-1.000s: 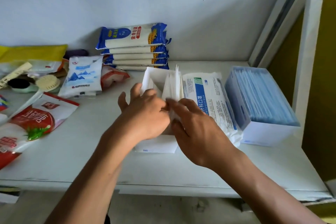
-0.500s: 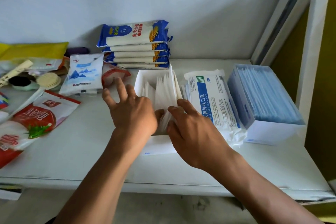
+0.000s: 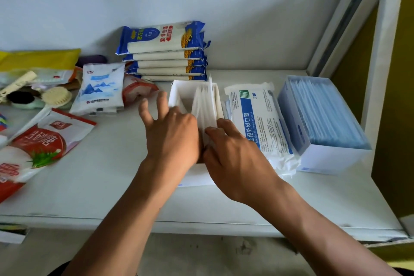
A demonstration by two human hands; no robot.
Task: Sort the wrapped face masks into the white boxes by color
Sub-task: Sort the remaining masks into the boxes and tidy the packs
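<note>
Head view: mask pack (image 3: 259, 119) separates white-mask box (image 3: 197, 177) from blue-mask box (image 3: 331, 159).

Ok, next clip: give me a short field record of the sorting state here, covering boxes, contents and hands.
middle box: white, open, holds white wrapped masks standing on edge
right box: white, filled with blue wrapped masks
left hand: fingers spread, at the middle box's left side
right hand: seems to pinch the white wrapped masks' near end
between boxes: mask pack lying flat
</note>
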